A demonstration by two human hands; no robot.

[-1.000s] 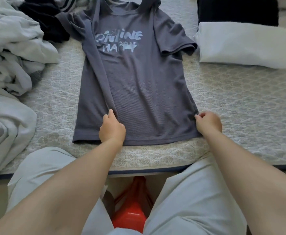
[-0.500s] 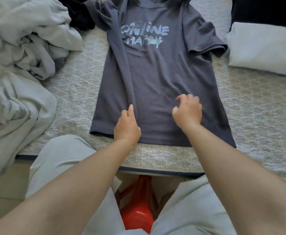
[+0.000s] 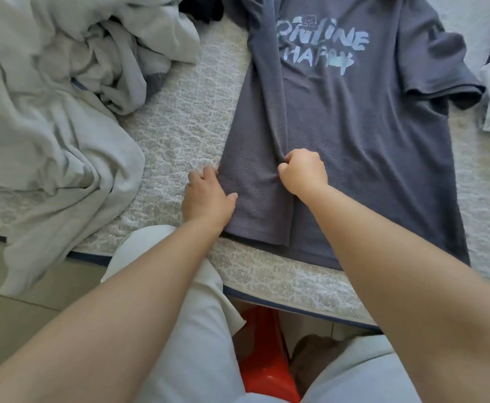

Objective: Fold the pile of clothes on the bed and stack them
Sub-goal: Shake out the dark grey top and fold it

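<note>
Grey T-shirt [image 3: 354,135] under both hands [image 3: 255,181]

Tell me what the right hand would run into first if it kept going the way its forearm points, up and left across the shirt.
Probably only more grey T-shirt: the right hand grips a fold in it, and past its left edge lies bare bed cover, then the crumpled pale clothes.

A bed [image 3: 179,135] covered in a pale quilted spread with a floral lattice pattern fills most of the view, a dark blue band along its near edge. Beige floor [image 3: 19,309] lies below (soft daylight throughout). A red stool [image 3: 264,359] stands there.
</note>
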